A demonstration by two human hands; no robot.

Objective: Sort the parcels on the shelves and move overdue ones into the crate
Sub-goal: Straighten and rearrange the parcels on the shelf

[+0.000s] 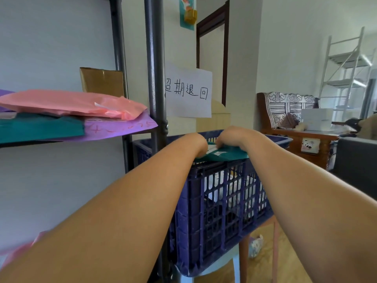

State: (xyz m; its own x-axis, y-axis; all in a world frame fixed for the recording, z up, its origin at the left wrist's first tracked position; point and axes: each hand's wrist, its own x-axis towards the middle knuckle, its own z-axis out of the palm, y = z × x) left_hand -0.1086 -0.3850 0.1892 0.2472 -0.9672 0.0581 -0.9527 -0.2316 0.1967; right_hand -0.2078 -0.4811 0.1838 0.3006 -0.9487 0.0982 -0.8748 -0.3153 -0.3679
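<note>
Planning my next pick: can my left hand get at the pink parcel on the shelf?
Likely yes, once freed: the left hand holds the teal parcel over the crate, but the pink parcel lies topmost on the shelf, uncovered, on that side.

A: What covers the arms?
B: Both forearms are bare along their whole visible length, right up to the wrists.
A: And the left hand (196,144) and the right hand (232,137)?
B: Bare as well. Mostly their backs show, plus a few fingertips of the right one.
</note>
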